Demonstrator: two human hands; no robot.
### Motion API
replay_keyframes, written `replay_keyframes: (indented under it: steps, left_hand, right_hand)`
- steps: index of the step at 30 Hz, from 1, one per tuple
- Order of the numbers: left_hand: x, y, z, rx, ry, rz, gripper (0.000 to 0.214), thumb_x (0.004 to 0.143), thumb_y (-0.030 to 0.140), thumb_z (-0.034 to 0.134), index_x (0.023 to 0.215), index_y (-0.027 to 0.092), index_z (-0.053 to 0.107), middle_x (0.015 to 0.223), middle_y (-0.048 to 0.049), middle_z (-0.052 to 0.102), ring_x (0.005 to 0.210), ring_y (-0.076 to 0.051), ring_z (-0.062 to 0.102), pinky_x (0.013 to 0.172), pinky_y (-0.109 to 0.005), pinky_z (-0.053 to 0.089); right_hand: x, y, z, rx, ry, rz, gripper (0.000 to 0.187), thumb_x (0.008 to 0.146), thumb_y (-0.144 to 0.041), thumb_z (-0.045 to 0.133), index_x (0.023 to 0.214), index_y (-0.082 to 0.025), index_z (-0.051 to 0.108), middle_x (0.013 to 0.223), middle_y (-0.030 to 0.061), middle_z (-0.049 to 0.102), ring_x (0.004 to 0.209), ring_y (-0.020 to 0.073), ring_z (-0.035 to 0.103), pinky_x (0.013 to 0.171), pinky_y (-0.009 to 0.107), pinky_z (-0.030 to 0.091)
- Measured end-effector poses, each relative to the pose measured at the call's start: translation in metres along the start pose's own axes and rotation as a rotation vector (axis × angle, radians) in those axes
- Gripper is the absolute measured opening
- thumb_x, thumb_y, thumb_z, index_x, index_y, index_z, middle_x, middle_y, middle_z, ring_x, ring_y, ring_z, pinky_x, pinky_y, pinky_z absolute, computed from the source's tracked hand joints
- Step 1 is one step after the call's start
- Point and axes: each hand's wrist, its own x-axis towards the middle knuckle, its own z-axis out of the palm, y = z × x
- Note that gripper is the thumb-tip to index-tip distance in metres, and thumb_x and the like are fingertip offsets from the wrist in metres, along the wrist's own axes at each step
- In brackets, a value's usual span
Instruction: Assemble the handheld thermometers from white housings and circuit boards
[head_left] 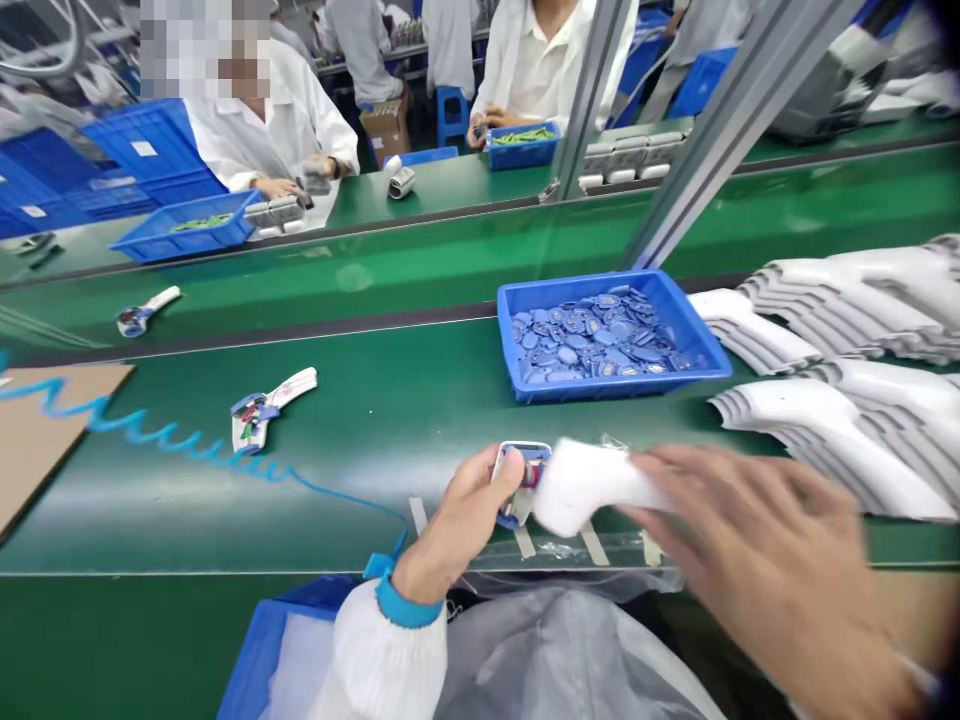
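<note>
My left hand (469, 510) is closed round the head end of a white handheld device shell (581, 487), with a small blue part (517, 470) under my thumb. A blue wrist strap (401, 605) with a coiled blue cord (180, 440) is on that wrist. My right hand (757, 545) is blurred, fingers spread, touching the shell's handle end. Just behind stands a blue tray (694, 335) full of small blue round parts (592, 340).
Stacks of white shells (840, 420) lie at the right. An assembled device (266, 405) lies on the green table, another (142, 312) on the belt. Cardboard (37, 430) at left. Workers in white coats (277, 120) sit opposite with blue bins (187, 228). A blue bin (259, 650) and plastic bag (555, 650) are near me.
</note>
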Motion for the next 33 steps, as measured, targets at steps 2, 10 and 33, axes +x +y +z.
replay_keyframes:
  steps: [2, 10, 33]
  left_hand:
    - [-0.001, -0.002, -0.002, -0.016, -0.023, 0.013, 0.06, 0.085, 0.068, 0.064, 0.111, 0.014, 0.066, 0.1, -0.0094, 0.066, 0.084, -0.018, 0.059, 0.067, -0.024, 0.046]
    - [-0.01, -0.004, -0.013, 0.233, -0.039, 0.135, 0.041, 0.088, 0.047, 0.07, 0.111, 0.014, 0.065, 0.094, -0.0053, 0.066, 0.08, -0.016, 0.059, 0.068, -0.024, 0.045]
    - [-0.027, 0.006, -0.027, 0.786, 0.096, 0.309, 0.011, 0.08, 0.016, 0.055, 0.072, 0.016, 0.063, 0.072, -0.0095, 0.069, 0.064, -0.022, 0.062, 0.057, -0.033, 0.038]
  right_hand:
    - [0.012, -0.036, 0.01, -0.139, 0.032, -0.182, 0.028, 0.099, -0.033, 0.057, 0.126, -0.027, 0.062, 0.122, 0.0068, 0.071, 0.109, 0.0295, 0.065, 0.097, 0.049, 0.036]
    - [0.026, -0.047, 0.05, 0.093, -0.166, -0.111, 0.048, 0.1, -0.052, 0.05, 0.132, -0.018, 0.056, 0.118, 0.0115, 0.072, 0.1, 0.0285, 0.068, 0.085, 0.046, 0.051]
    - [0.101, -0.144, 0.085, 0.261, 0.038, -0.081, 0.052, 0.1, -0.033, 0.044, 0.051, -0.019, 0.042, 0.055, -0.0008, 0.047, 0.051, 0.0099, 0.04, 0.053, 0.03, 0.023]
